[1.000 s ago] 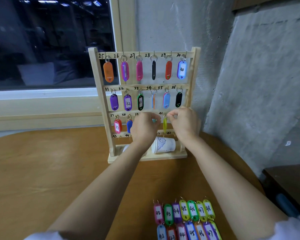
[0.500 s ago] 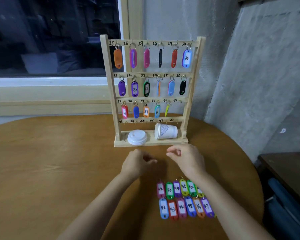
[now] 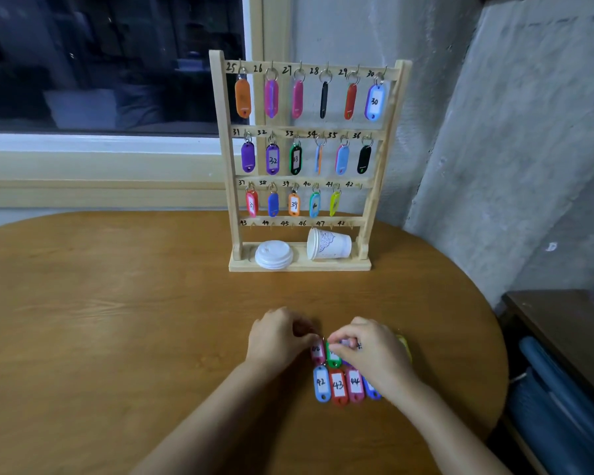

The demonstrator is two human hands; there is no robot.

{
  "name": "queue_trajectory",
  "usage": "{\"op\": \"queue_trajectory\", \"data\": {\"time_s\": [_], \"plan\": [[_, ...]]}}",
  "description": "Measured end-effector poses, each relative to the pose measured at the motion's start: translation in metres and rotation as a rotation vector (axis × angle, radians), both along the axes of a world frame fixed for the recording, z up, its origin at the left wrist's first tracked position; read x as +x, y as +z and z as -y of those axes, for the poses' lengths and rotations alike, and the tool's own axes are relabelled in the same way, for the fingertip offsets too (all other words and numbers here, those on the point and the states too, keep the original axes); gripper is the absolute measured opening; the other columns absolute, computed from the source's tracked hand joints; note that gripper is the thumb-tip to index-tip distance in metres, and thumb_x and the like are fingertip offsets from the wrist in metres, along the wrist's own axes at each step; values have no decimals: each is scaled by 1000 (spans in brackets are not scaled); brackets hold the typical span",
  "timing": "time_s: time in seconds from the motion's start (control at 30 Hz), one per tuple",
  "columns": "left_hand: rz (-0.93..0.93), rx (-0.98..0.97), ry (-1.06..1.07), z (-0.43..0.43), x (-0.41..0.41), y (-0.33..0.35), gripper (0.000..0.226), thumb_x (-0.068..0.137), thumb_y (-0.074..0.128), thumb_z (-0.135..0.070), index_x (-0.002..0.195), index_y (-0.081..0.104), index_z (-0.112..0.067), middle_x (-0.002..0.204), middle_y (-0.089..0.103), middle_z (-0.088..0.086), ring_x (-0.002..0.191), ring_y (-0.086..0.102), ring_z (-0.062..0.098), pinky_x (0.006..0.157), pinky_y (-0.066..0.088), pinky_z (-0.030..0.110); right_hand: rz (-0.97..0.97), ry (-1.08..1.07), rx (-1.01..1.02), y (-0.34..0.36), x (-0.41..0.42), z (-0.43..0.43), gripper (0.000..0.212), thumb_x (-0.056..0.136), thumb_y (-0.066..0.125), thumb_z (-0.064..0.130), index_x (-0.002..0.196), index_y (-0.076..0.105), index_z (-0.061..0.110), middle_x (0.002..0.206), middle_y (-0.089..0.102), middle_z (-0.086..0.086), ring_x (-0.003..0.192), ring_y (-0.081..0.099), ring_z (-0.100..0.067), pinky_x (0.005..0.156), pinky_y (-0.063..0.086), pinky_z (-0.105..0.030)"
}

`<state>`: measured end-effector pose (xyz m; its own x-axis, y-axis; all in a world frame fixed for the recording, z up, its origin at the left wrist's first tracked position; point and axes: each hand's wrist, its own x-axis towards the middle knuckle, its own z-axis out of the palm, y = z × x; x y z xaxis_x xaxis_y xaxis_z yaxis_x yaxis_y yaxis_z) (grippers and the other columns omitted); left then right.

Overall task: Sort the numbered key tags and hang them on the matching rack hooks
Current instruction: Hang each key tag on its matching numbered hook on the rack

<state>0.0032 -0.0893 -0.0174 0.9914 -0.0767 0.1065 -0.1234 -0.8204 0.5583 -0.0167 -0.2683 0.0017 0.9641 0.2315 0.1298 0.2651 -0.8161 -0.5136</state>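
The wooden rack [image 3: 225,149] stands at the table's far side, with coloured tags on hooks 25 to 41. Hook 42 [image 3: 360,186] and the bottom row, 43 to 48, are bare. Loose tags lie in two rows near me: pink 42 [image 3: 318,351], green [image 3: 333,358], blue 42 [image 3: 321,383], red 43 [image 3: 337,386], pink 44 [image 3: 355,382]. My left hand [image 3: 276,334] pinches the ring of pink 42, which still lies on the table. My right hand [image 3: 372,349] is curled over the upper row, fingertips beside that ring, hiding several tags.
A white lid [image 3: 273,254] and a paper cup [image 3: 330,245] on its side sit on the rack's base. The round wooden table [image 3: 117,320] ends close on the right, beside dark furniture [image 3: 563,320]. A window and a concrete wall stand behind.
Both hands came back from the rack's third row, leaving the yellow-green tag on hook 41, and dropped to the loose tags. They now meet at pink 42.
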Motion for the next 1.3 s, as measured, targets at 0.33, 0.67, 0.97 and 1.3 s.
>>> {"op": "queue_trajectory", "data": {"time_s": [0.33,0.67,0.97,1.3], "plan": [[41,-78,48,-2,-3,-4,7,79,70,-33,84,72,-30,86,69,-11,82,60,9,71,51,30,-36,126,-116,5,-10,-6,20,83,66,42,104,69,39,78,45,15,87,43,-4,63,34,-23],[8,-143,43,-13,4,5,10,82,69,-32,87,76,-25,79,70,-11,74,61,4,66,51,25,36,46,-50,7,-3,-11,10,86,64,38,86,72,32,81,59,12,86,47,-4,66,46,-24],[33,-257,51,-20,27,37,7,79,75,-22,75,75,-16,70,69,-4,65,61,7,59,45,18,72,-26,115,40,28,-9,5,79,72,38,78,73,34,75,62,15,76,57,-4,61,48,-29],[52,-559,24,6,73,87,7,83,70,-11,80,74,-6,69,65,-4,56,54,-2,58,41,14,123,-259,235,74,82,16,11,80,73,33,79,76,22,78,70,11,75,62,-10,66,49,-33]]}}
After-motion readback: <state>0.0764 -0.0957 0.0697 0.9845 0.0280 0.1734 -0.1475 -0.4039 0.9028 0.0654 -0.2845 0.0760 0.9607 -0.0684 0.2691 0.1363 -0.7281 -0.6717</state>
